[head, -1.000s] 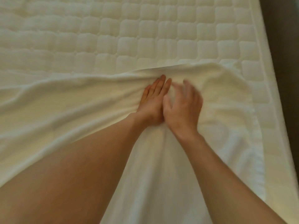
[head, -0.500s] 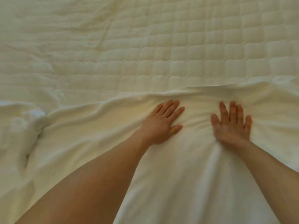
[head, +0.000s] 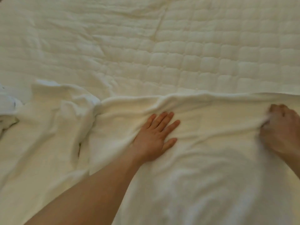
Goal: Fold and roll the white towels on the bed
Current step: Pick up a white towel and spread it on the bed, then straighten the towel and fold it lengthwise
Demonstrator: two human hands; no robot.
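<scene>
On the quilted bed (head: 211, 54), the white towel (head: 203, 176) lies spread and wrinkled. Near the towel's far edge the left hand (head: 154, 137) presses flat on it, fingers straight, holding nothing. At the towel's right side the blurred right hand (head: 282, 129) bunches its cloth in curled fingers. Crumpled white cloth (head: 48, 127) lies just left of the towel.
</scene>
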